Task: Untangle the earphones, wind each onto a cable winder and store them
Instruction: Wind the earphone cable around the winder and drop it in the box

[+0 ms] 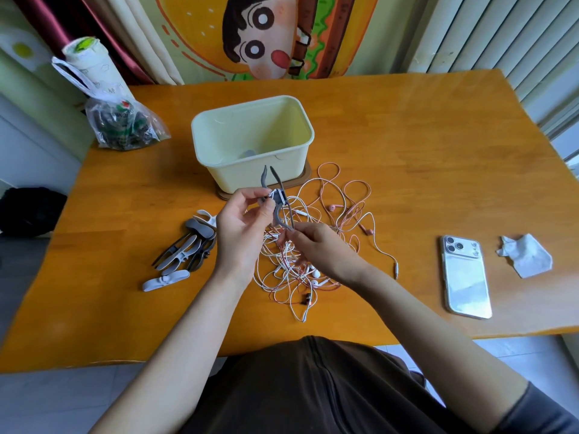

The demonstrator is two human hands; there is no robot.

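A tangle of white and pink earphone cables point(316, 245) lies on the wooden table point(423, 158) in front of me. My left hand point(241, 233) pinches a grey cable winder point(275, 195) above the tangle, its flaps spread open and white cable wound at its middle. Just below it, my right hand point(316, 249) pinches a white cable that runs up to the winder. A pile of grey, white and black winders point(185, 249) lies to the left. A cream storage box point(253, 142) stands open behind the tangle, with something grey at its bottom.
A phone point(465, 277) lies face down at the right, with a crumpled tissue point(526, 255) beside it. A clear plastic bag of dark items point(122, 123) sits at the table's back left corner. A black object point(28, 211) rests off the table's left edge.
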